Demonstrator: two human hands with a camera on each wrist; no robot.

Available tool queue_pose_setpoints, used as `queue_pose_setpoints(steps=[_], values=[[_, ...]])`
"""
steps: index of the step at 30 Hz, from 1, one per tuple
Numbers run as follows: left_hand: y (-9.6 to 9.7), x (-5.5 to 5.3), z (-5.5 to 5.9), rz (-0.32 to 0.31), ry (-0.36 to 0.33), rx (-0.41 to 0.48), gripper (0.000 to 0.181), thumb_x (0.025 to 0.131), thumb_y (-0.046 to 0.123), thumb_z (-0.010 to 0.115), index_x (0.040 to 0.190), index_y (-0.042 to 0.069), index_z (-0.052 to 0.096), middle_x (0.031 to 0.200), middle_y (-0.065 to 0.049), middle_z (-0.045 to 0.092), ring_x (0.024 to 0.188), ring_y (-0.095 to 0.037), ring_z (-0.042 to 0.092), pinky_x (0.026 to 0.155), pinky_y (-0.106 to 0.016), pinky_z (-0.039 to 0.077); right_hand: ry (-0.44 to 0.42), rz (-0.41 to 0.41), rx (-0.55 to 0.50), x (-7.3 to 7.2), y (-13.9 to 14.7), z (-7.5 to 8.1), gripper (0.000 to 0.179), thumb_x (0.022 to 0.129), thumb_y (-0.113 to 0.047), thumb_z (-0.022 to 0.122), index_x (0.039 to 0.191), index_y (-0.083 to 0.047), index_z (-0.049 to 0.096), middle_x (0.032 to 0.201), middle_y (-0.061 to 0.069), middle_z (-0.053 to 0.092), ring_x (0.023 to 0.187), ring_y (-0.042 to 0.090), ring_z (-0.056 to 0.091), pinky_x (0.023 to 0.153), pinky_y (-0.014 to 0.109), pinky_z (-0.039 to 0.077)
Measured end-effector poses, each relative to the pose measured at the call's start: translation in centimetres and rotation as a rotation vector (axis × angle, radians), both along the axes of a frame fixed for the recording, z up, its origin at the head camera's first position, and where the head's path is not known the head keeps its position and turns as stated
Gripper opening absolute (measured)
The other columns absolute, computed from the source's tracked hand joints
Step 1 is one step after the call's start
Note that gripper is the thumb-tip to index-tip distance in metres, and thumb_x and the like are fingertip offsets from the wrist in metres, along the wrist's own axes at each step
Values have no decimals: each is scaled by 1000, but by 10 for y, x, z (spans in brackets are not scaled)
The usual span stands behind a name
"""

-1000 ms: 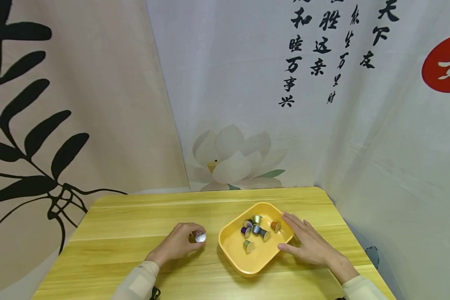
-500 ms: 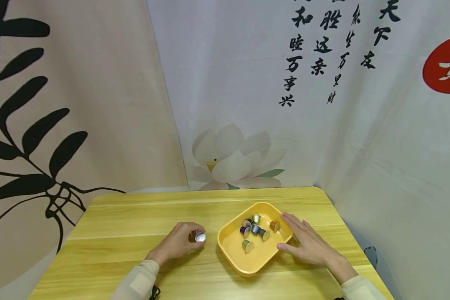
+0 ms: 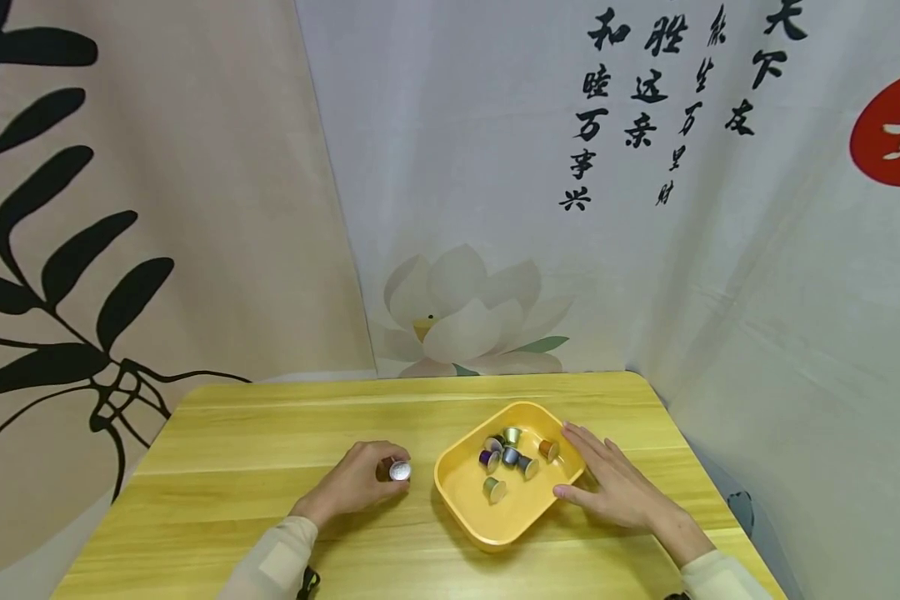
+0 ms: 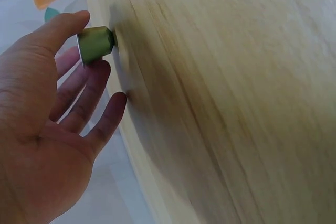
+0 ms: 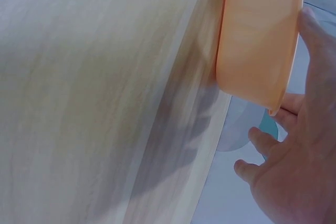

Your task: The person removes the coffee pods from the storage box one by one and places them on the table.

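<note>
On my head feed the largest thing is the pale cloth (image 3: 450, 167), presumably hung as a backdrop; around 1 to 2 o'clock it carries columns I can read as 和睦万事兴, 胜远亲, 能生万里财 and 天下友, some perhaps cropped above, and past 2 o'clock a red disc (image 3: 877, 150) whose cut-off character looks like 贵. At 6 o'clock lies the wooden table (image 3: 285, 433), bearing the yellow tray (image 3: 483, 523), set askew where I'd judge both hands reach it easily. The right hand (image 3: 615, 487), at the tray's 3 o'clock, is wide open, thumb well apart from the fingers, touching the rim without closing round it, probably to steady it. The left hand (image 3: 351, 482), at the tray's 9 o'clock, pinches a green capsule (image 4: 95, 44) between thumb and fingers, other fingers loosely spread, likely by the sides to leave its silver lid uncovered. Inside the tray I count seven more, including a gold-green capsule (image 3: 512, 436) at 12 o'clock, an orange capsule (image 3: 548, 450) at 2 and a purple capsule (image 3: 489, 459) at 10; no brand is legible.
</note>
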State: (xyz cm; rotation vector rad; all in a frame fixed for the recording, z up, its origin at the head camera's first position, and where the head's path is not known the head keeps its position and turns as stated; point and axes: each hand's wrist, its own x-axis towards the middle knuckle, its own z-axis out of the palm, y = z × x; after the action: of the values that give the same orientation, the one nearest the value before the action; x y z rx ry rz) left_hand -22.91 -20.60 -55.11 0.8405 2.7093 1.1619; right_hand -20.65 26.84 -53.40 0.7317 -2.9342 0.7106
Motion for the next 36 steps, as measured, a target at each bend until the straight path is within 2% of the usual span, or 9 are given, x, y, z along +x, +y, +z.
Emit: queue_pose_setpoints(steps=[8, 11, 15, 20, 25, 36], values=[[-1, -1, -2, -4, 18, 2, 40, 96, 21, 93, 130, 5, 79, 115, 1, 83, 99, -10, 76, 87, -29, 67, -4, -2, 3, 0, 0, 0, 100, 103, -64, 75, 176, -6, 37, 183, 18, 37, 167, 47, 41, 131, 84, 27], [-2, 0, -3, 2, 34, -12, 48, 97, 26, 93, 136, 4, 77, 125, -5, 83, 109, -15, 78, 94, -33, 68, -8, -5, 2, 0, 0, 0, 100, 103, -65, 75, 176, -7, 37, 184, 17, 38, 167, 47, 41, 131, 84, 26], [-2, 2, -3, 20, 53, -29, 59, 97, 33, 92, 144, 3, 72, 140, -13, 79, 121, -25, 78, 105, -45, 67, -8, -8, 4, 0, 0, 0, 100, 103, -65, 74, 176, -7, 37, 184, 16, 37, 167, 46, 41, 131, 83, 26], [-2, 4, -2, 39, 59, -43, 69, 99, 44, 89, 150, 3, 68, 151, -14, 74, 139, -36, 72, 117, -58, 59, -6, -7, 6, 0, 0, -1, 100, 103, -65, 74, 176, -7, 38, 184, 16, 38, 167, 47, 41, 131, 83, 27], [-2, 5, -1, 63, 46, -49, 75, 98, 51, 88, 155, 7, 65, 160, -16, 67, 150, -42, 64, 125, -64, 52, -7, -7, 4, 0, 1, -1, 99, 103, -65, 74, 176, -8, 37, 184, 16, 37, 168, 47, 40, 132, 83, 26], [-1, 8, 2, 90, 24, -82, 83, 105, 60, 76, 167, 9, 54, 175, -23, 50, 162, -50, 47, 130, -75, 41, -2, -9, 2, 0, 1, -2, 99, 103, -64, 75, 176, -8, 37, 184, 16, 37, 168, 48, 39, 132, 83, 26]])
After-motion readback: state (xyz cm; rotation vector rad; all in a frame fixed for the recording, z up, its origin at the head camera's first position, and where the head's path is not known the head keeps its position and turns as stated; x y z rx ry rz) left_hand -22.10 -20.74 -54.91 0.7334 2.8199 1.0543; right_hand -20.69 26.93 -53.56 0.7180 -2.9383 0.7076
